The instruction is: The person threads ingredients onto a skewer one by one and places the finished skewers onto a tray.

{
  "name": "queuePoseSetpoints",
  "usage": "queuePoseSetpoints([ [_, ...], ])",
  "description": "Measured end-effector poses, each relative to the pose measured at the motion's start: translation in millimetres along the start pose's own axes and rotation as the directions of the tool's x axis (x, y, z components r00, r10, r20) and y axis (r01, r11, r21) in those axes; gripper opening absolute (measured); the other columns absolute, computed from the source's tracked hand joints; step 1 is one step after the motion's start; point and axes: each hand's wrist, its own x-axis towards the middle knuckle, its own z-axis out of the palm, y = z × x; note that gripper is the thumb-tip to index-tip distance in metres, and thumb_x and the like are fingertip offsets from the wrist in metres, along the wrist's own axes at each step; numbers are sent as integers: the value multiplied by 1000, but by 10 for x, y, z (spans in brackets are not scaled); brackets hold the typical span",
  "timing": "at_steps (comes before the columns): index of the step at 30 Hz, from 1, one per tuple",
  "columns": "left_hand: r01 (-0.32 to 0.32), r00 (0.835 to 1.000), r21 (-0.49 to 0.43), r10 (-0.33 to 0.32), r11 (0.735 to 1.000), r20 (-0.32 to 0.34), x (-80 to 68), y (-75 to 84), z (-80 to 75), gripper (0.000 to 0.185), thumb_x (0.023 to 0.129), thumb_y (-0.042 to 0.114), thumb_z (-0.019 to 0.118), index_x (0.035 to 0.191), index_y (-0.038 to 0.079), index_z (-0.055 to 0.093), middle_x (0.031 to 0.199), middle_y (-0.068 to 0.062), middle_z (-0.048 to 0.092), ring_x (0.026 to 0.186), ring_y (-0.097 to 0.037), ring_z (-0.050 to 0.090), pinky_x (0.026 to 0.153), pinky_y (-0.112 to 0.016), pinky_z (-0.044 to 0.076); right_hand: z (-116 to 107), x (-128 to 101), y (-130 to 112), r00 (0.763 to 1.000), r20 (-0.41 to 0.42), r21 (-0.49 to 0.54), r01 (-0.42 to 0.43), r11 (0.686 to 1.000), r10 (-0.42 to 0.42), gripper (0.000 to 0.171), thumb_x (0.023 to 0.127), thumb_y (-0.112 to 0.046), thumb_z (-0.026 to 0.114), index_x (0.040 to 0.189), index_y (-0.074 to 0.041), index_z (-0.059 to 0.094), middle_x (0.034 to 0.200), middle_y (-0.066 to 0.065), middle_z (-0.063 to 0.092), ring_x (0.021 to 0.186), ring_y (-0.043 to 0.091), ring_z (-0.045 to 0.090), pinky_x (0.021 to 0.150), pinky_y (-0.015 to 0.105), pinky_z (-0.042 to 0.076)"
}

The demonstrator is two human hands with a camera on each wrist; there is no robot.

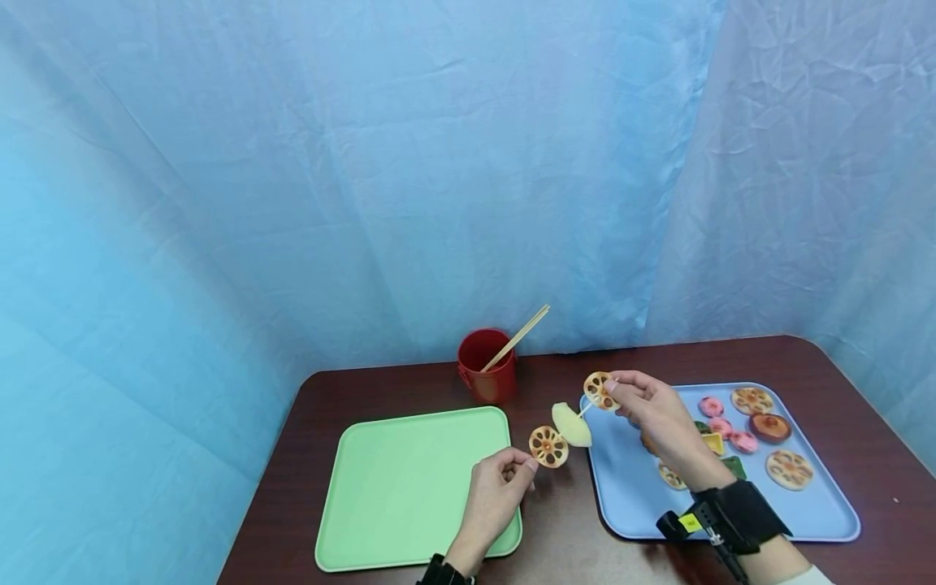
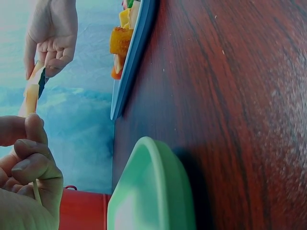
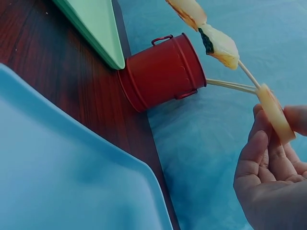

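My left hand grips a thin wooden skewer, part of which shows across the palm. Close to those fingertips a lotus root slice sits on the stick. Beyond it is a pale yellow-green food piece with a dark green edge in the right wrist view. At the far end, my right hand pinches a second lotus root slice between thumb and fingers, right at the skewer's tip. The skewer slants up to the right, held in the air between the two trays.
A green tray lies on the left of the dark wooden table. On the right, a blue tray bears lotus slices, pink pieces, a brown mushroom-like piece and other toy food. Behind stands a red bucket with sticks in it.
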Motion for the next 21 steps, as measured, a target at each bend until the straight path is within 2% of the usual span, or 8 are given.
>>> queuePoseSetpoints([
  [5,7,1000,-1,-7,1000,6,-1,0,6,17,96,17,71,86,4,75,61,9,62,49,-4,48,47,-19,35,2,-15,15,1000,-1,0,4,1000,-4,59,101,-50,64,137,-4,57,105,-3,72,92,21,63,77,35,50],
  [12,0,1000,-3,0,1000,7,-8,-2,8,18,96,17,71,87,1,74,61,9,63,48,-3,48,47,-19,35,12,-41,28,1000,-5,8,-16,1000,16,60,99,-52,66,136,-6,58,106,-4,73,94,23,64,56,31,43],
  [17,3,1000,-2,-3,1000,10,-10,-5,13,18,96,17,71,87,2,74,62,8,62,48,-4,47,46,-19,35,74,-60,56,1000,-5,26,-5,1000,5,53,99,-49,67,126,-3,60,103,-1,74,96,23,65,71,32,52],
  [19,3,1000,-2,-3,1000,10,-9,-5,18,18,96,17,71,87,2,74,62,9,62,48,-4,47,47,-19,35,110,-70,72,1000,-2,32,10,999,-10,49,99,-45,68,120,-2,61,101,1,75,96,23,65,85,35,53],
  [21,2,1000,-3,-2,1000,10,-8,-5,23,18,96,17,71,87,2,74,62,9,62,48,-4,47,47,-19,34,144,-74,92,1000,6,36,26,999,-26,46,100,-43,68,117,0,62,99,2,75,96,23,65,87,36,54],
])
